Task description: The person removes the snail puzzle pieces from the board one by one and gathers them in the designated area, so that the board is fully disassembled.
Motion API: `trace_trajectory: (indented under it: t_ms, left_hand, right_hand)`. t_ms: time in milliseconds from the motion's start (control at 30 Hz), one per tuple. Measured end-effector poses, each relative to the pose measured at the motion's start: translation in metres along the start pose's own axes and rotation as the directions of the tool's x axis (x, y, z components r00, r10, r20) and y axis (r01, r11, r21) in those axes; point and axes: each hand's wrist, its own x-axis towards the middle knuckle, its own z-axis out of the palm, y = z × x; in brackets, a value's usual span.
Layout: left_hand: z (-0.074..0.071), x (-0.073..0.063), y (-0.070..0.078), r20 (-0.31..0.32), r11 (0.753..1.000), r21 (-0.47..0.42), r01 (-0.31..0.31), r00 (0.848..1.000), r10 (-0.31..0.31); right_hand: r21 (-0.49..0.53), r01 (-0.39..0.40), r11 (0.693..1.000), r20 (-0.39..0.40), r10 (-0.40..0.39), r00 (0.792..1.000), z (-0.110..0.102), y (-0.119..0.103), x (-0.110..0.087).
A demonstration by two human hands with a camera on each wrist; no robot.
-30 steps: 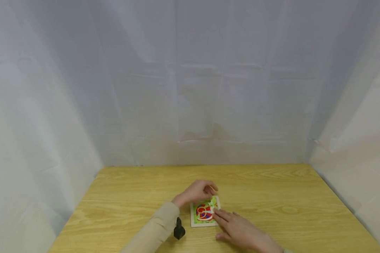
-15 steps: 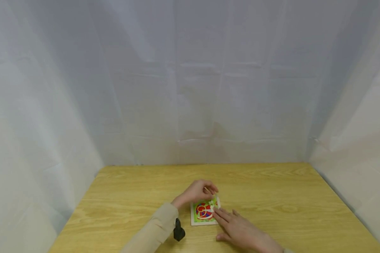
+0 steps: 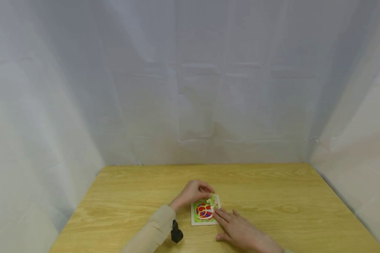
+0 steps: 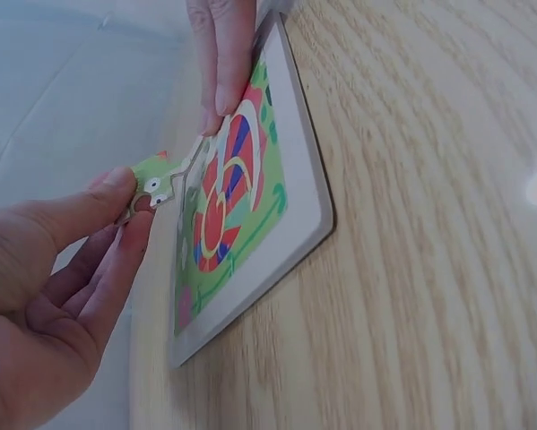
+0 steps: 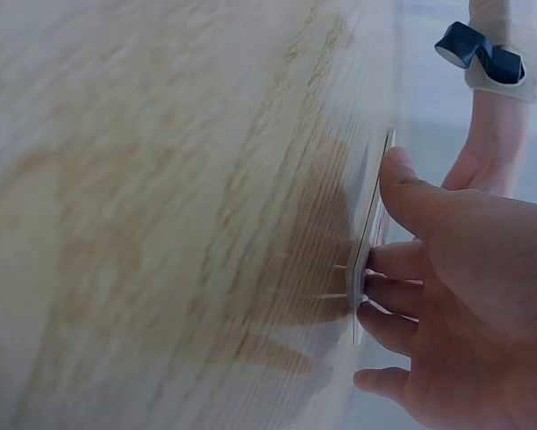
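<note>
Left hand [image 3: 191, 192] pinching puzzle piece [image 4: 153, 170], right hand [image 3: 240, 228] — touching board [image 4: 299, 219]

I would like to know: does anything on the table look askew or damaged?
Only the green puzzle piece with printed eyes looks askew: the left hand pinches it at a tilt, above the flat puzzle board, rather than flush in it. I see no spill or damage.

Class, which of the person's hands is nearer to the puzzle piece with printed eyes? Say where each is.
Left. The left hand pinches the puzzle piece; the right hand is farther off, to its right, touching the puzzle board.
</note>
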Motion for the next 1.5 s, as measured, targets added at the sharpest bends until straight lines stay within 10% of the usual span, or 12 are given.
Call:
trace_trajectory:
  t_ms: [233, 900, 1500]
  left_hand:
    - [-0.013, -0.012, -0.007, -0.042, 0.995, -0.100, 0.019, 0.999, -0.023]
    - [-0.065, -0.054, -0.033, -0.151, 1.000, -0.024, 0.020, 0.988, -0.024]
    - [-0.089, -0.075, -0.066, -0.211, 0.989, -0.017, 0.145, 0.967, -0.145]
  right_hand:
    - [-0.032, 0.014, 0.999, -0.029, -0.014, 0.999, 0.004, 0.001, 0.000]
    - [-0.038, 0.026, 0.999, -0.058, -0.028, 0.998, 0.009, 0.007, -0.001]
    - [-0.014, 0.000, 1.000, -0.027, 0.000, 1.000, 0.005, 0.006, -0.006]
